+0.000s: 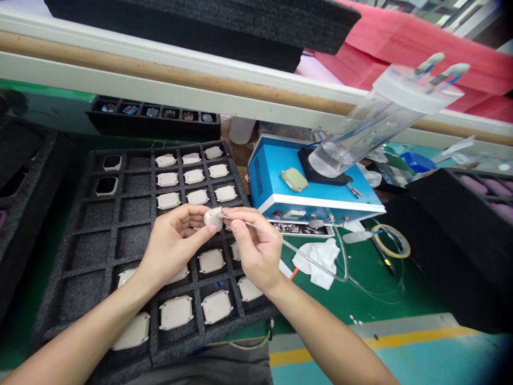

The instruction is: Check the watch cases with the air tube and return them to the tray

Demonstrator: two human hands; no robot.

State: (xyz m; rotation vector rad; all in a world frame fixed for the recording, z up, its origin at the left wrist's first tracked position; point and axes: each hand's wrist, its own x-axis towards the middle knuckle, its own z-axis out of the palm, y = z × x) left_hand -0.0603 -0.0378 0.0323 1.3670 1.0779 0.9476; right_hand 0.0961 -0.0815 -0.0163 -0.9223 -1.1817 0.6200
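Observation:
My left hand (pixel 172 243) pinches a small white plastic casing (pixel 213 217) above a black foam tray (pixel 100 235). My right hand (pixel 256 248) is closed on the end of a thin clear tube (pixel 304 256), with its tip against the casing. The tube runs right across the green mat toward a blue box-shaped machine (pixel 272 176). Several more white casings (pixel 194 176) lie in the tray's compartments, and two dark-faced ones (pixel 112 162) sit at its far left.
A clear cylinder (pixel 372 123) with two probes leans over the blue machine. A white cloth (pixel 320 259), a tape ring (pixel 390 240) and a pen-like tool lie on the green mat. Black foam trays stand left, right (pixel 460 224) and behind (pixel 152 120). Red foam sits on the shelf.

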